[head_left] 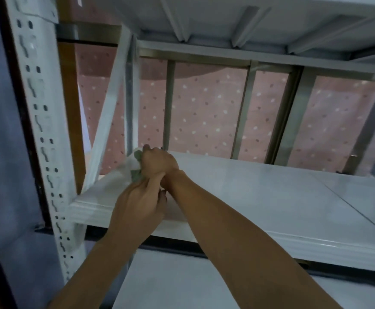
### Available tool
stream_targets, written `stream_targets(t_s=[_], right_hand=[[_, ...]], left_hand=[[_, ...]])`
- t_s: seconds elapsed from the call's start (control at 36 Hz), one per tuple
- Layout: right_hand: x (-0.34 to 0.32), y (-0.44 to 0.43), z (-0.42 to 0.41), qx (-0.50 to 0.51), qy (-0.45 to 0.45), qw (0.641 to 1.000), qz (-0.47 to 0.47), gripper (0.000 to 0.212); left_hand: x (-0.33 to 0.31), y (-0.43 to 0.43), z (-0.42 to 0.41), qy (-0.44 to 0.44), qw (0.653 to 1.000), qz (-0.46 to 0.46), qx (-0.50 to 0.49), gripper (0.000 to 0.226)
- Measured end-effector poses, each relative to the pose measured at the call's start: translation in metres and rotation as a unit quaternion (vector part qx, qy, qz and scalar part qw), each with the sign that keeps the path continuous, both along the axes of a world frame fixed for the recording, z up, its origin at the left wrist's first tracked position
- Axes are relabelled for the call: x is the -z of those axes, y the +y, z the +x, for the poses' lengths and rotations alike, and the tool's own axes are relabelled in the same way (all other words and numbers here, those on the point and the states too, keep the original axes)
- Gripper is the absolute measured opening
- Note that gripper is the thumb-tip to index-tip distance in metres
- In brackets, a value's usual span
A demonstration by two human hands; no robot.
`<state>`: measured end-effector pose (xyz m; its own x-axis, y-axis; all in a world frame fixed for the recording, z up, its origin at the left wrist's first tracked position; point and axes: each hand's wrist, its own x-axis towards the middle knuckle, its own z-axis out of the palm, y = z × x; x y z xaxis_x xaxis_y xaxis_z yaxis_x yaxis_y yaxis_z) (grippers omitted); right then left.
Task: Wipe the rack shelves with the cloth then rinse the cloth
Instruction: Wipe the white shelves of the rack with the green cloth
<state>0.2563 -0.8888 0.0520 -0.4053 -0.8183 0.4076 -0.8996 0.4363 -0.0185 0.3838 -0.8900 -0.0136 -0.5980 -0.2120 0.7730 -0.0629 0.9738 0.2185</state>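
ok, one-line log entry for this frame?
step: shelf wipe | right hand: grips bunched white-green cloth | left hand: beside cloth, grip unclear | spot: white metal rack shelf, left rear corner

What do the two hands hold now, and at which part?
Both hold the cloth, bunched at the left rear corner of the shelf. The right hand grips its upper bunch; the left hand pinches its lower end.

White shelf (260, 192) (seamed) with cloth (131, 166) at its corner.

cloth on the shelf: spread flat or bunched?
Bunched. The cloth is wadded in the right hand at the back-left corner of the shelf; only crumpled folds show.
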Motion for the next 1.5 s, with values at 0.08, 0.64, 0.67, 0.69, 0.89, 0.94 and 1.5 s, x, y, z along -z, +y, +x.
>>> stream_targets(t_s=[0.08, 0.64, 0.67, 0.69, 0.89, 0.94, 1.5], right_hand=[[-0.009, 0.045, -0.034, 0.032, 0.007, 0.999, -0.025, 0.028], [0.021, 0.424, -0.265, 0.4, -0.131, 0.899, -0.118, 0.041], [0.024, 0.433, -0.27, 0.408, -0.128, 0.897, -0.111, 0.042], [0.025, 0.44, -0.274, 0.415, -0.125, 0.896, -0.097, 0.042], [0.021, 0.44, -0.277, 0.379, -0.025, 0.922, 0.075, 0.031], [0.02, 0.438, -0.276, 0.366, -0.01, 0.925, 0.105, 0.03], [0.026, 0.293, -0.234, 0.271, 0.009, 0.957, 0.104, 0.038]], left_hand=[[-0.001, 0.029, -0.027, -0.022, 0.999, -0.012, 0.021, 0.046], [-0.004, 0.206, -0.148, -0.092, 0.977, -0.04, 0.187, 0.01], [-0.003, 0.208, -0.151, -0.091, 0.977, -0.037, 0.19, 0.01], [-0.003, 0.209, -0.153, -0.09, 0.977, -0.034, 0.192, 0.011], [-0.001, 0.212, -0.159, -0.105, 0.974, -0.023, 0.198, 0.027], [-0.001, 0.213, -0.157, -0.106, 0.974, -0.018, 0.198, 0.032], [0.006, 0.135, -0.104, -0.132, 0.975, 0.003, 0.181, 0.023]])
